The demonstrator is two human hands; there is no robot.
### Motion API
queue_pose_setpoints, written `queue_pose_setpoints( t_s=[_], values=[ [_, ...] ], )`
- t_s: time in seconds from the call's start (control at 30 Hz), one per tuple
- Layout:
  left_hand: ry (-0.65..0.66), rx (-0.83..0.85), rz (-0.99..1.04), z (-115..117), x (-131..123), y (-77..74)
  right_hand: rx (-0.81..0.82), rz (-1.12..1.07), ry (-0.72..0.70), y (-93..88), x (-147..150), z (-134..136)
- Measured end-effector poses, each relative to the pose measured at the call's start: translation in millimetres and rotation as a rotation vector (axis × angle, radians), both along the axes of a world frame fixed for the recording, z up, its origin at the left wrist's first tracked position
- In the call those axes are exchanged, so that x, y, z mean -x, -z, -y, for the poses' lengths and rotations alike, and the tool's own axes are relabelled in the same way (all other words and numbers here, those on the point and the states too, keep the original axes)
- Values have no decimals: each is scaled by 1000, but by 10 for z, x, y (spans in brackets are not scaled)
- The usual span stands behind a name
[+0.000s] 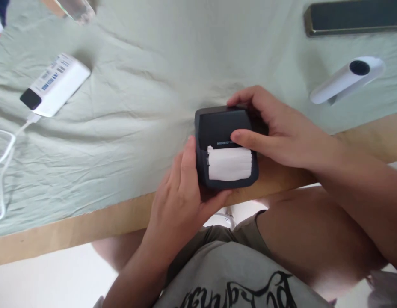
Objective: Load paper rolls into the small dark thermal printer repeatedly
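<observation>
A small dark label printer (222, 128) sits at the near edge of the table, with a strip of white paper (229, 163) coming out of its front slot. My left hand (182, 192) grips its left side and underside, fingers wrapped round. My right hand (278, 128) holds its right side and top, with the thumb lying across the front just above the paper.
A pale green cloth (137, 85) covers the wooden table (73, 231). A white power bank (54, 85) with a white cable (6, 158) lies far left. A white cylindrical device (346, 79) lies right, a dark flat device (354, 17) top right.
</observation>
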State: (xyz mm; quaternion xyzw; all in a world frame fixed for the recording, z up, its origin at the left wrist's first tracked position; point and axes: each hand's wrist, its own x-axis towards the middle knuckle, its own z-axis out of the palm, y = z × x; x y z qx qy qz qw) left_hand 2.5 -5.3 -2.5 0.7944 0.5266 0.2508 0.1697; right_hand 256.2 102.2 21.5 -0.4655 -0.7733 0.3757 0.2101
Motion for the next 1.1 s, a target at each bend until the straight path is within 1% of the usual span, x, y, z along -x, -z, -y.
queue_pose_setpoints(
  t_s=[0.07,0.13,0.2,0.23,0.27,0.33,0.4,0.5,0.57,0.67,0.8,0.87,0.97,1.1],
  values=[
    [-14,35,-16,-26,1,-19,-139,-1,81,22,-15,71],
    [-35,58,-18,-47,7,-37,-260,26,191,15,-44,152],
    [-43,74,-9,-61,21,-49,-278,70,276,-3,-84,214],
    [-42,73,-4,-65,29,-48,-262,87,292,-5,-104,233],
    [-34,58,1,-69,36,-42,-238,99,285,1,-122,244],
    [-9,18,10,-75,46,-15,-208,101,221,35,-150,248],
    [-2,-31,25,-78,42,22,-210,104,168,80,-167,242],
    [-29,-63,34,-76,19,56,-236,119,137,121,-184,246],
    [-35,-55,25,-76,10,54,-242,135,124,121,-193,253],
    [-7,-51,17,-86,20,41,-254,168,103,99,-202,248],
    [40,-61,6,-106,52,51,-254,270,-14,61,-192,211],
    [45,-60,-13,-110,62,58,-252,303,-33,43,-170,192],
    [27,-34,-39,-110,74,46,-245,339,-25,23,-125,170],
    [-35,27,-37,-123,91,-5,-244,354,-46,38,-95,141]
  ],
)
